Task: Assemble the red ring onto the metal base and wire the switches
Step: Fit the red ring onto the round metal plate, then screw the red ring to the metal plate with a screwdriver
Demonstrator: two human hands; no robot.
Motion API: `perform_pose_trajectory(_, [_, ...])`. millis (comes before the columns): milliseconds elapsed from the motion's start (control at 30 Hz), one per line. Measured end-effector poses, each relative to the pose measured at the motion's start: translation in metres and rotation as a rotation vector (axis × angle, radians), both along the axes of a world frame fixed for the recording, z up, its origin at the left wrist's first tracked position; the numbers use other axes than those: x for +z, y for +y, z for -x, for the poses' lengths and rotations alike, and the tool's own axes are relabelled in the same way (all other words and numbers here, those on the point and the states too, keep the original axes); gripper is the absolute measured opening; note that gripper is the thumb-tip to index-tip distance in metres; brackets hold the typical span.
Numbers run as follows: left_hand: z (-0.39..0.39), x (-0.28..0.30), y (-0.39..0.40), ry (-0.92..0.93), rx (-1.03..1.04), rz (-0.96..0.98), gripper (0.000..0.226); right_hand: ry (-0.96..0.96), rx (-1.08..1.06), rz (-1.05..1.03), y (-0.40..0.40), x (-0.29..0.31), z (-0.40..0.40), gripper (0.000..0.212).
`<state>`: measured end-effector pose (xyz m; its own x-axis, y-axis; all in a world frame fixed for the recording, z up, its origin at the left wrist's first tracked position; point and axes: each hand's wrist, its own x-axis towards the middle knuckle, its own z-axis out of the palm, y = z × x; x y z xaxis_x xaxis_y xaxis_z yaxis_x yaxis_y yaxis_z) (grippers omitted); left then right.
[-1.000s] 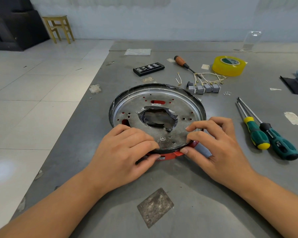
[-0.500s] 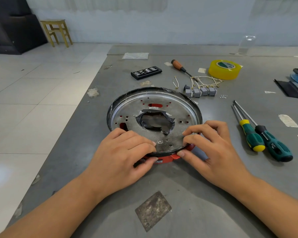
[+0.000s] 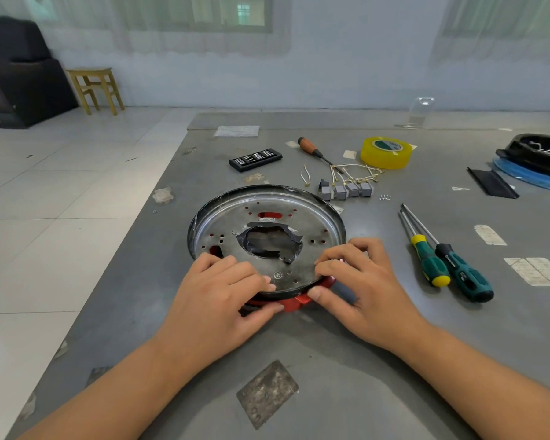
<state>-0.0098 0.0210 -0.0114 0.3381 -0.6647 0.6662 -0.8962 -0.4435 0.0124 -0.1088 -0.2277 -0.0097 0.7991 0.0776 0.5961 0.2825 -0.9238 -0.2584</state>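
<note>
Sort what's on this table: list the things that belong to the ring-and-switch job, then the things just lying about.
In the job:
metal base
red ring
switches with wires
left hand
right hand

Lying about, for now:
yellow tape roll
bit case
two green screwdrivers
wooden-handled tool

Pale wall point(image 3: 346, 74) seen at 12 o'clock, curtained windows point(image 3: 204, 14) set above. White tiled floor point(image 3: 61, 185) at 9 o'clock. Wooden stool point(image 3: 94, 88), dark sofa point(image 3: 16, 74) placed at 10 o'clock.
</note>
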Motion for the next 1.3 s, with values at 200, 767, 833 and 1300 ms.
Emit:
perform_pose_trajectory(200, [-0.001,0.001,-0.001,0.006,0.012,0.000,0.036,0.012,0.025,-0.111,-0.008,0.013,-0.003,0.038])
perform_pose_trajectory(767, [0.004,-0.010,-0.013,-0.070,0.114,0.083,0.049,0.496,-0.638,-0.220,-0.185,0.048,-0.128,0.045])
perform_pose_trajectory(833, [0.002,-0.011,-0.013,-0.077,0.109,0.093,0.049,0.532,-0.614,-0.148,-0.189,0.048,-0.136,0.045])
perform_pose_trajectory(1300, [0.002,-0.012,-0.013,-0.079,0.097,0.096,0.046,0.579,-0.665,-0.020,-0.202,0.033,-0.160,0.012])
